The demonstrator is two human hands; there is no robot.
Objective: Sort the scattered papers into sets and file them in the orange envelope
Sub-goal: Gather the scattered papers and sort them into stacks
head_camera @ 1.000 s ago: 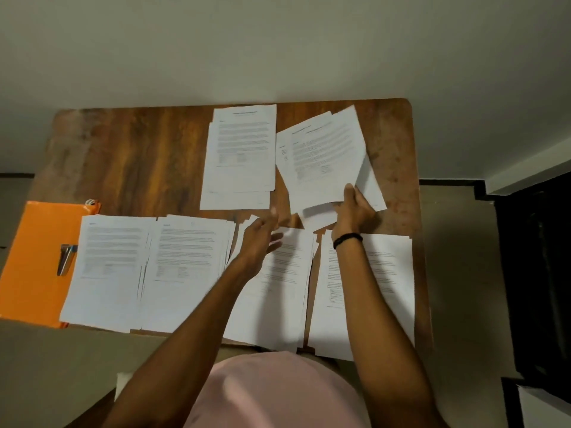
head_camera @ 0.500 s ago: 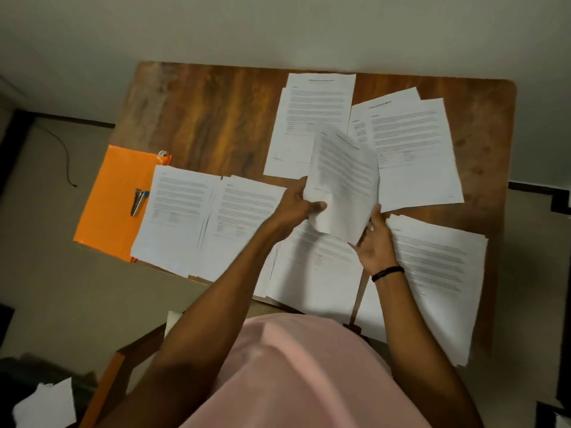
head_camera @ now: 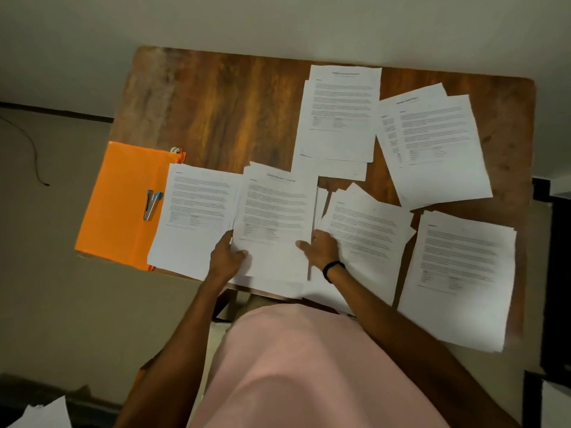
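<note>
Broadly, the wooden table [head_camera: 216,97], dark-grained and round-cornered, serves as a sorting surface, with thin white printed sheets laid out in separate piles so that each set stays apart. Beyond the grip lie two piles, a squared far pile [head_camera: 340,118] and a tilted pile [head_camera: 438,149] to its right. Right of the grip sit a loosely fanned pile [head_camera: 367,242], its corners splayed, and an outer pile [head_camera: 463,279] that seems to reach past the near edge. Left of the grip, a neat left pile [head_camera: 197,217] covers the right edge of the orange envelope [head_camera: 123,196], a flat, smooth rectangle lying farthest left, probably kept within reach for filing once the sets are complete. Between the hands is the middle stack [head_camera: 275,223], limp sheets held at both lower side edges. The left hand [head_camera: 227,256] pinches its left edge with the thumb on top, and the right hand [head_camera: 321,250] pinches the right edge likewise. This two-sided hold likely squares the sheets and keeps them from sliding. A small metal stapler [head_camera: 151,203] with a blue part rests on the envelope, and a black wristband [head_camera: 333,270] circles the right wrist.
</note>
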